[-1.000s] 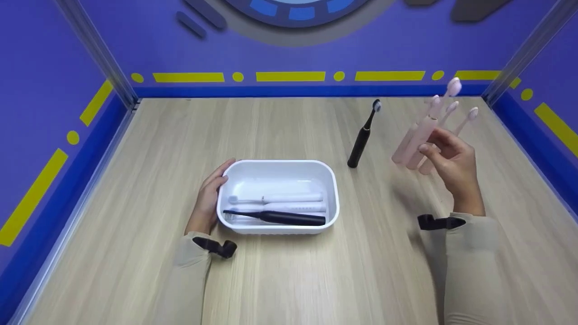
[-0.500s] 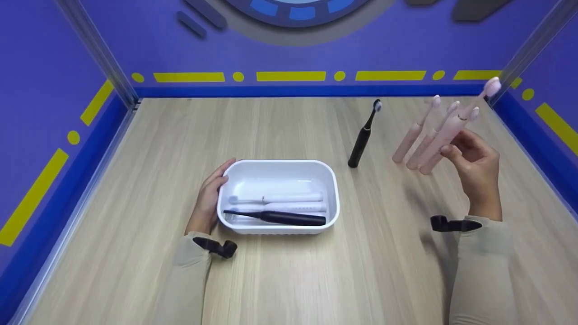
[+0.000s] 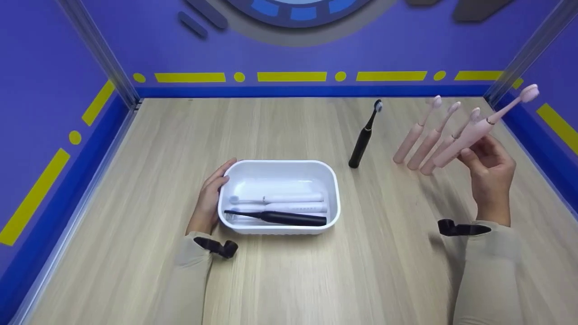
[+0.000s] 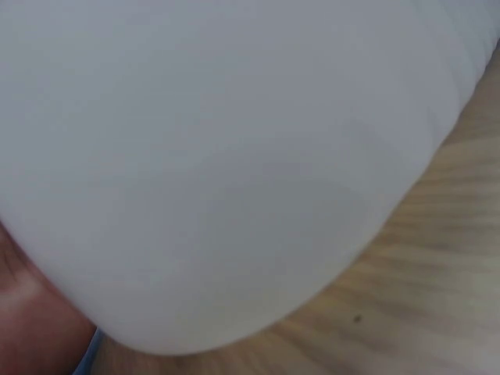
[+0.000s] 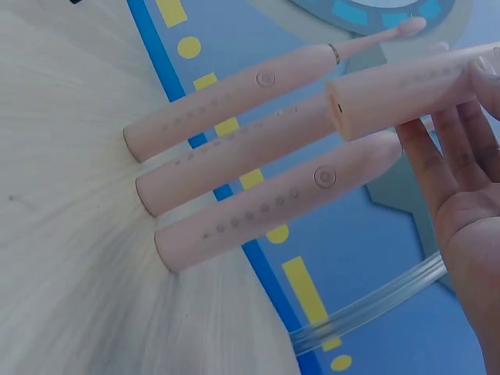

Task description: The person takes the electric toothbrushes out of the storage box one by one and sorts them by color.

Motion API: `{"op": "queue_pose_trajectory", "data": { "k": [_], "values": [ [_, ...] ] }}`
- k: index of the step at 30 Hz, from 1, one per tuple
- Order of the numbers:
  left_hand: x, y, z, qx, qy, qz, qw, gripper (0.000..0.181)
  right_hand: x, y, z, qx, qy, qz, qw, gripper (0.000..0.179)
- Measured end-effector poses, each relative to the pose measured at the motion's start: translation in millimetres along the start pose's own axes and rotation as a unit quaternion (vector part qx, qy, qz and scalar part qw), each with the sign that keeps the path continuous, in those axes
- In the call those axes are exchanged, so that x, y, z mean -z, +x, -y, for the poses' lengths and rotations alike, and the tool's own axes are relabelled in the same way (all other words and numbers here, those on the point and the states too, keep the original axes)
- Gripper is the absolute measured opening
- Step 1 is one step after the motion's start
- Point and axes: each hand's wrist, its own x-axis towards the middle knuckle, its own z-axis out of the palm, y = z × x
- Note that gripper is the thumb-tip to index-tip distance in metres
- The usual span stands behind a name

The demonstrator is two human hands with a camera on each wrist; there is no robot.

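Note:
My right hand pinches a pink electric toothbrush by its handle, the brush tilted up to the right. In the right wrist view its base faces left, in the air beside three upright pink electric toothbrushes standing in a slanting row. A white plastic bin sits at the middle of the table, and my left hand holds its left side. Inside lie white electric toothbrushes and a black electric toothbrush. The bin's outer wall fills most of the left wrist view.
Between the bin and the pink row stands another black electric toothbrush, upright. Blue panels with yellow markings enclose the wooden table at the back and both sides.
My right hand has carried the pink toothbrush to the right, from in front of the pink row to its right side, tilting it further. The left hand and bin have stayed put.

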Motion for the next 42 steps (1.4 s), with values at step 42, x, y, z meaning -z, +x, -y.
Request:
{"op": "queue_pose_trajectory", "data": {
  "k": [42],
  "values": [
    [0.4, 1.2, 2.6, -0.006, -0.018, 0.005, 0.9998, 0.050, 38, -7.2, -33, -0.123, -0.040, -0.099, 0.9866, 0.038]
  ]
}}
